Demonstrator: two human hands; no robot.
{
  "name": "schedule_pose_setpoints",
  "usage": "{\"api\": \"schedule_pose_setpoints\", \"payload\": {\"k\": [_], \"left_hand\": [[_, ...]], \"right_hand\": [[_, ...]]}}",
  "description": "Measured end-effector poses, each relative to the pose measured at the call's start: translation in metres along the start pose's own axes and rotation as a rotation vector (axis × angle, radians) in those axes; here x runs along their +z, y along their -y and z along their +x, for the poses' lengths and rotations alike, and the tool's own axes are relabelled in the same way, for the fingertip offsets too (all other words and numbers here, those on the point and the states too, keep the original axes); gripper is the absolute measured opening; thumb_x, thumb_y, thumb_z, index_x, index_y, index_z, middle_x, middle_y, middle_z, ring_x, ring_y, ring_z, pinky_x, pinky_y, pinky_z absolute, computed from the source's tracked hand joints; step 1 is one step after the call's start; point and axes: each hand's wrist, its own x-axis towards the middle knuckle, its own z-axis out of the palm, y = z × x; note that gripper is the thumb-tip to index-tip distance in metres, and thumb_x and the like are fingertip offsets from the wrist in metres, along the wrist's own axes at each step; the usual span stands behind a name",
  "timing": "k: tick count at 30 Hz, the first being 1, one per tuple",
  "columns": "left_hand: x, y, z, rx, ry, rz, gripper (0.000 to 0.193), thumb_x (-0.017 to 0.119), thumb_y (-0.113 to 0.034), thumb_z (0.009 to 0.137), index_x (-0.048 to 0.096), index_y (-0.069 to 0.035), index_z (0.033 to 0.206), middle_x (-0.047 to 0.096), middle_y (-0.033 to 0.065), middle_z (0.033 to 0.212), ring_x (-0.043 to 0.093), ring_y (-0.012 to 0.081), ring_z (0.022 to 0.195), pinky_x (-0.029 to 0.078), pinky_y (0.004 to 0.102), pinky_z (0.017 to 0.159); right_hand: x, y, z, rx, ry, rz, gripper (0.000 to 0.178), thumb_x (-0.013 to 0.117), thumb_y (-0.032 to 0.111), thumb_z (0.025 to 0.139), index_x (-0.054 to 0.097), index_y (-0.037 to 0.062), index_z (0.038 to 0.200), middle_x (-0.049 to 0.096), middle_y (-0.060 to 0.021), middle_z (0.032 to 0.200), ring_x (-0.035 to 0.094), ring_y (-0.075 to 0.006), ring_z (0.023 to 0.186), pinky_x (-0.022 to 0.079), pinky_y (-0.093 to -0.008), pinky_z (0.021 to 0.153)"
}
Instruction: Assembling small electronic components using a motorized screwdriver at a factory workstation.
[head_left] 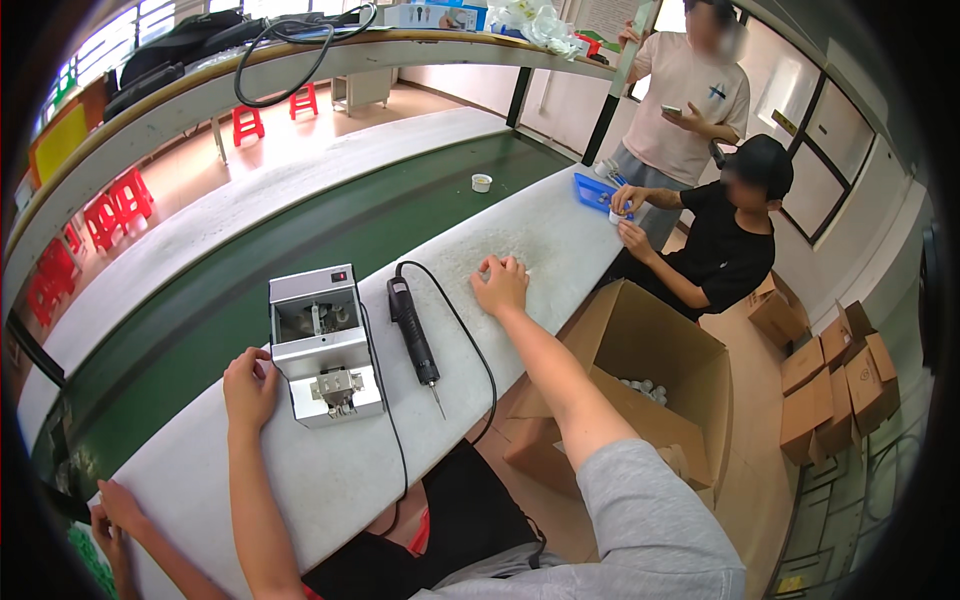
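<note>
My left hand rests on the white bench, close against the left side of a silver box-shaped screw feeder. Its fingers are bent and a little apart, with nothing visible in them. Further right, my right hand lies on the bench with fingers spread and bent, tips down on the surface; whatever is under the palm is hidden. Between my hands, a black electric screwdriver lies with its bit toward me, its cable looping to the right and over the near edge.
A green conveyor belt runs beyond the bench, carrying a small white cup. An open cardboard box with white round parts stands at right. One co-worker handles a part near a blue tray; another person's hands are at lower left.
</note>
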Motion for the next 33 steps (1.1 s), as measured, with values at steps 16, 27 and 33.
{"api": "schedule_pose_setpoints", "payload": {"k": [16,27,33], "left_hand": [[-0.001,-0.004,-0.001,0.002,-0.001,-0.003,0.015,0.072,-0.012,0.081,0.066,-0.007,0.094,0.057,0.0071,0.071,0.057,0.0276,0.073,0.045,0.0415,0.07],[-0.001,-0.002,-0.001,0.011,-0.01,-0.009,0.015,0.072,-0.012,0.081,0.067,-0.007,0.093,0.057,0.0074,0.071,0.057,0.028,0.073,0.045,0.0421,0.07],[-0.002,-0.004,0.0,0.011,0.004,-0.006,0.015,0.072,-0.012,0.081,0.066,-0.007,0.094,0.057,0.007,0.071,0.057,0.0277,0.074,0.045,0.0414,0.072]], "right_hand": [[0.001,-0.003,0.0,-0.002,0.013,0.019,0.026,0.069,0.037,0.087,0.065,0.0178,0.104,0.056,-0.0128,0.12,0.049,-0.0347,0.12,0.036,-0.0498,0.107],[0.001,-0.002,0.0,-0.008,-0.001,0.019,0.026,0.07,0.037,0.086,0.066,0.0176,0.103,0.056,-0.0126,0.119,0.049,-0.0346,0.119,0.037,-0.0501,0.106],[0.001,-0.003,0.0,-0.012,-0.008,0.015,0.026,0.07,0.037,0.086,0.066,0.0177,0.103,0.056,-0.0122,0.119,0.049,-0.0342,0.118,0.036,-0.0499,0.105]]}}
